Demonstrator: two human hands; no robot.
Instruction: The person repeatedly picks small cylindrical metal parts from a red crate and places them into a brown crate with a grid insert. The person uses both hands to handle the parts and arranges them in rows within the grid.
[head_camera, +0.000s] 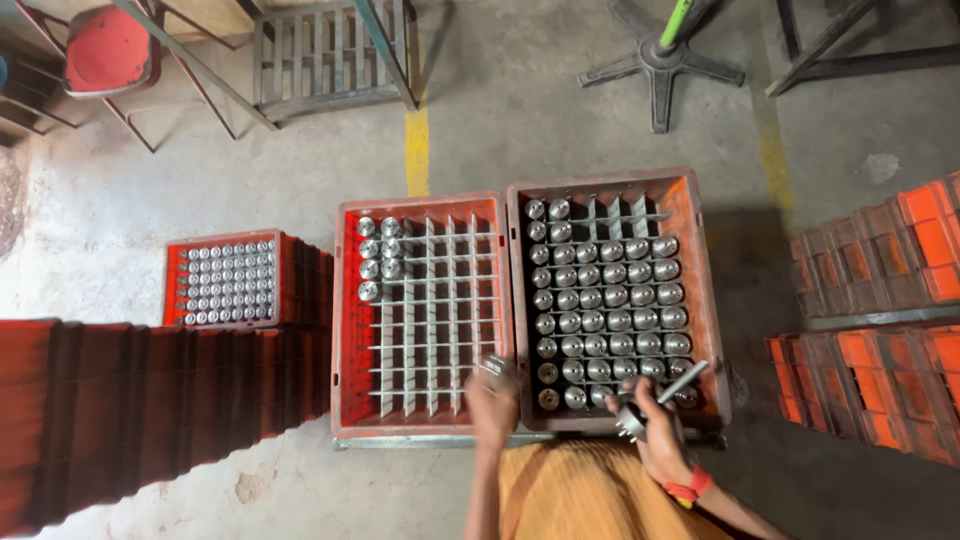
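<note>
1. While I look down from the head view, my left hand (493, 403) is clenched on a small metal part (494, 365) at the near edge of the left crate (345, 310), just above its front wall; my right hand (660, 435) grasps a toothed metal piece (632, 420) with a thin rod, touching the right crate (708, 300) at its near right corner.
2. The left crate's grid holds a few metal cylinders (378, 258) at the far left, other cells open; the crates touch; bare concrete floor (520, 110) lies beyond them.
</note>
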